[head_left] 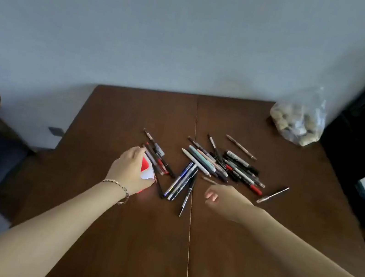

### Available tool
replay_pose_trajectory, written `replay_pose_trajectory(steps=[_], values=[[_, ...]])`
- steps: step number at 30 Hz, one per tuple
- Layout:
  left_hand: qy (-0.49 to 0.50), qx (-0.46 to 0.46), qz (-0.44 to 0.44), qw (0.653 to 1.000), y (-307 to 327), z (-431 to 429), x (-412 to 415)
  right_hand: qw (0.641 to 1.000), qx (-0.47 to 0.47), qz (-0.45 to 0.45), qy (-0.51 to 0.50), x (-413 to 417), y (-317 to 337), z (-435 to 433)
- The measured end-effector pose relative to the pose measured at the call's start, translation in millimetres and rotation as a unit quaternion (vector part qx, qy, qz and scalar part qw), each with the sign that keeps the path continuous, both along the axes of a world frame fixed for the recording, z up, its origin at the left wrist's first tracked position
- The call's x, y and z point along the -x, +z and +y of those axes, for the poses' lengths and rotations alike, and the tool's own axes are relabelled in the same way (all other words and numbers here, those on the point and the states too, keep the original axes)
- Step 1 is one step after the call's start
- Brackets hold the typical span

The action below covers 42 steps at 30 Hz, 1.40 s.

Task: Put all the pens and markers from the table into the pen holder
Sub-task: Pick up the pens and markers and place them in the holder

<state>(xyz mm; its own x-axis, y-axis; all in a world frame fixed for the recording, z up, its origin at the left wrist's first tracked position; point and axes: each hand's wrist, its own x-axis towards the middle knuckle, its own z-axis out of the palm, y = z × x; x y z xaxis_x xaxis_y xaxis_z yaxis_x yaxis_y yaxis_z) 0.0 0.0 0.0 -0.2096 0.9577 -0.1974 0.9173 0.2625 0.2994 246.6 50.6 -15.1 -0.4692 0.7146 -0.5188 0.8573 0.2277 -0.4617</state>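
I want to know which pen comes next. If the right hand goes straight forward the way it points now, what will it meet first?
Probably the thin dark pen lying just ahead of the right hand, before the big pile of pens. The hand's height above the table is unclear, so it might pass over it.

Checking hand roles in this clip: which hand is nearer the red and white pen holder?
Left. The left hand wraps the red and white pen holder; the right hand is off to its right, beyond the blue pens.

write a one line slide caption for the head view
Left hand grips red-and-white pen holder; right hand nears scattered pens.
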Motion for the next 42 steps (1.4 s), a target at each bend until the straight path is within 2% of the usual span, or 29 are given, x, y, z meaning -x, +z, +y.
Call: replay_pose_trajectory(steps=[3, 7, 10, 14, 19, 22, 25, 28, 35, 39, 42], values=[[0.057, 0.016, 0.011, 0.998, -18.6, 2.5, 28.8, 0.996, 0.022, -0.004, -0.086, 20.6, -28.7, -0.7], [0.047, 0.037, -0.041, 0.997, -49.7, 2.8, 53.5, 0.972, 0.032, 0.018, -0.231, 53.3, -61.7, -3.6], [0.047, -0.028, -0.106, 0.993, -69.8, 0.0, 64.9, 0.945, 0.027, 0.023, -0.326, 74.1, -83.0, -1.6], [0.055, -0.073, -0.137, 0.986, -84.6, -0.6, 74.3, 0.932, 0.009, 0.009, -0.361, 99.0, -96.6, 8.6], [0.086, -0.057, -0.176, 0.979, -86.9, 6.4, 78.9, 0.909, 0.032, -0.02, -0.415, 111.5, -106.0, 23.1], [0.103, -0.069, -0.22, 0.968, -87.2, 1.7, 76.5, 0.886, 0.042, 0.015, -0.463, 114.1, -107.4, 32.4], [0.112, -0.083, -0.241, 0.961, -87.1, -12.3, 74.6, 0.878, 0.048, 0.053, -0.474, 119.8, -111.5, 47.5], [0.126, -0.075, -0.255, 0.956, -82.5, -32.1, 68.9, 0.865, 0.063, 0.02, -0.497, 126.0, -115.2, 61.5], [0.122, -0.051, -0.29, 0.948, -72.2, -61.7, 53.9, 0.873, 0.054, -0.026, -0.484, 117.1, -113.2, 59.0], [0.111, -0.055, -0.291, 0.949, -66.5, -66.2, 40.8, 0.844, 0.062, 0.087, -0.526, 96.9, -91.5, 37.5], [0.107, -0.057, -0.303, 0.945, -62.6, -66.0, 26.7, 0.782, 0.059, 0.273, -0.556, 76.1, -45.7, 17.3]])
